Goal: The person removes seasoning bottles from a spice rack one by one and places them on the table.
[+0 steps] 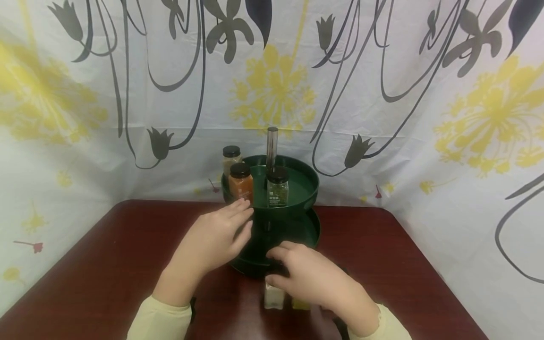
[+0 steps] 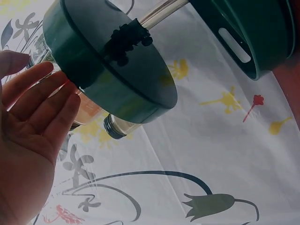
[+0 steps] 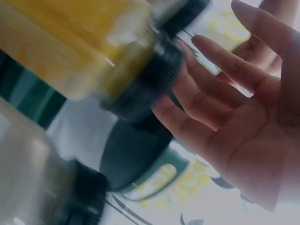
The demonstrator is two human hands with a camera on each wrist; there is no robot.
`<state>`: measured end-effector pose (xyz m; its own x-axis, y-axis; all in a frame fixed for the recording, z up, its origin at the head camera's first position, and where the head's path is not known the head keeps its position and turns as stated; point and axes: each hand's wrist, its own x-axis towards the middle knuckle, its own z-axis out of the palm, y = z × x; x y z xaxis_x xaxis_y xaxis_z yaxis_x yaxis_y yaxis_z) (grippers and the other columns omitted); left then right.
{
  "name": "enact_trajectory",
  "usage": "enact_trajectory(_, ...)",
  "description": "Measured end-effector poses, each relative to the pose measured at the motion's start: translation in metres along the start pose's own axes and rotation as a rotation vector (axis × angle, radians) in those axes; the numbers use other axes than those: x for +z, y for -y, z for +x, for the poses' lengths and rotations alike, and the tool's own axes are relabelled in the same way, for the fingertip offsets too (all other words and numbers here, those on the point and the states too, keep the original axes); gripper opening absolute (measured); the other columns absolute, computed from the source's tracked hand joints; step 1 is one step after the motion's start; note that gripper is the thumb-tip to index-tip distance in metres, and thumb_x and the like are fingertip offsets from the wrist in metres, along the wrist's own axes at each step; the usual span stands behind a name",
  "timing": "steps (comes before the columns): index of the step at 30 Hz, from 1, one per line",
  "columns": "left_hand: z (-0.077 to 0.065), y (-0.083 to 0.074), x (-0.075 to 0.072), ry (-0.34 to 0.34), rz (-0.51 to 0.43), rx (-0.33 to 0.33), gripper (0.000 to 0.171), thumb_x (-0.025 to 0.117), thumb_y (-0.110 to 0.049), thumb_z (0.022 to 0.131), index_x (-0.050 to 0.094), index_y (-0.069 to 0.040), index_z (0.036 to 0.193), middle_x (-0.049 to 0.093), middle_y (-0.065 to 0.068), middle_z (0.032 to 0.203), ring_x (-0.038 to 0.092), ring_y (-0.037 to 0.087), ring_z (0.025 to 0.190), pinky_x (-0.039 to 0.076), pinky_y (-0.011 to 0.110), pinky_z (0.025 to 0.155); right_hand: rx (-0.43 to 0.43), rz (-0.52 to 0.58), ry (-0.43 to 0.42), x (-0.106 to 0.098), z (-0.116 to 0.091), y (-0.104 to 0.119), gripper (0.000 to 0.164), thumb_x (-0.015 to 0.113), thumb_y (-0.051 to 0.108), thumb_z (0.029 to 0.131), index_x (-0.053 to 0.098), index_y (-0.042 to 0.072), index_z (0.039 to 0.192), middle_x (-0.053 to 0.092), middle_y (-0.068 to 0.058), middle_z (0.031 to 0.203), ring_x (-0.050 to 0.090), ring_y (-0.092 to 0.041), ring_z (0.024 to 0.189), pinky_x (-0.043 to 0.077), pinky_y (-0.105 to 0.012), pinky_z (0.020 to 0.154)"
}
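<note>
Jar with orange filling (image 1: 241, 182) stands at the left front rim of the upper green tray (image 1: 315, 191). The left hand (image 1: 214, 236) reaches it with fingers straight and close together; whether they touch jar or rim, I cannot tell. The right hand (image 1: 312, 274) has its fingers loosely bent, apart from one another, beside the yellow jar (image 1: 301, 304) and the whitish jar (image 1: 274, 298). Tray floor shows between the herb jar (image 1: 278, 193) and the right rim. The table (image 1: 374, 245) extends widely on both sides. The hands partly hide the lower tray (image 1: 315, 231); the yellow jar is mostly covered in the head view and blurred in the right wrist view.
</note>
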<state>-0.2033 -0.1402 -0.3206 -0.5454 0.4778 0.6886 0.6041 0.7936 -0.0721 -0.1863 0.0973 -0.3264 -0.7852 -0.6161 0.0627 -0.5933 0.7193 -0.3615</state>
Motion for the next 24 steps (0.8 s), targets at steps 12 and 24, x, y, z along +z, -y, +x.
enact_trajectory(12,0.002,-0.002,0.0,0.002,-0.015,-0.003,0.031,0.073,-0.023,0.1,0.079,-0.004,0.124,0.074,0.016,0.136,0.072,0.027,0.128,0.065,0.044,0.093,-0.061,-0.086,-0.345,-0.1,0.015,0.013,0.037,0.075,0.024,0.101,0.07,0.006,0.133,0.072,-0.009,0.129,0.07,-0.015,0.09,0.062,-0.037,0.08)
enact_trajectory(24,0.0,-0.003,-0.002,0.023,-0.02,-0.025,0.03,0.073,-0.023,0.1,0.079,-0.005,0.123,0.073,0.015,0.138,0.071,0.026,0.13,0.065,0.044,0.091,0.066,-0.142,-0.241,-0.128,0.058,0.015,0.053,0.072,0.034,0.103,0.06,0.008,0.148,0.057,-0.016,0.151,0.062,-0.033,0.132,0.055,-0.053,0.11)
